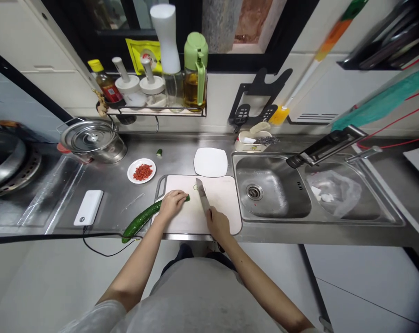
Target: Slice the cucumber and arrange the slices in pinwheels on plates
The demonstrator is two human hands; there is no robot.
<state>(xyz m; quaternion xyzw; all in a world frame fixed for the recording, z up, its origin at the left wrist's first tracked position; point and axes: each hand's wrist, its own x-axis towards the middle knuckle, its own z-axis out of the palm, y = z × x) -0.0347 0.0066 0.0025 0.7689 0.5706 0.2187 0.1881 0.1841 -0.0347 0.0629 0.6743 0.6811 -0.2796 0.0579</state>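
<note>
A long green cucumber (142,220) lies slantwise across the left part of the white cutting board (223,194), one end reaching past the counter's front edge. My left hand (173,203) is closed over it near its cut end, fingers bent on top. In my right hand (218,224) is the handle of a kitchen knife (202,195), its blade pointing away from me, a little right of the cucumber's end. Beside the blade tip lies a thin cucumber slice (195,187). Behind the board sits a white square plate (210,162).
Back left are a small plate (130,172) of red bits, a cucumber stub (159,152) and a lidded steel pot (107,150). A white power bank (89,207) with a cable lies left. To the right is a double sink (272,194) with a faucet (320,150).
</note>
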